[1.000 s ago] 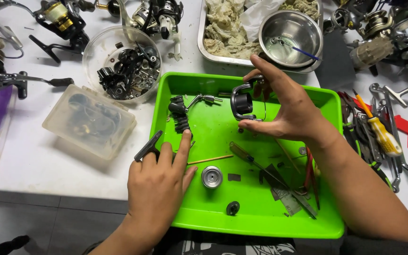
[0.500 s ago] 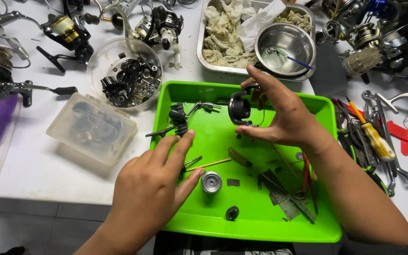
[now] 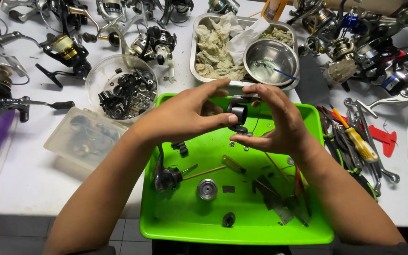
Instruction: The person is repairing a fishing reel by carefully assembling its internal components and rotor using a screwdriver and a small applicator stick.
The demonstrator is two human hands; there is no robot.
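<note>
I hold a small black reel part (image 3: 237, 114) between both hands above the far end of the green tray (image 3: 185, 222). It is dark, rounded, with a hollow mouth and a thin wire bail on top. My left hand (image 3: 185, 115) and right hand (image 3: 275, 123) each close their grip on it.
</note>
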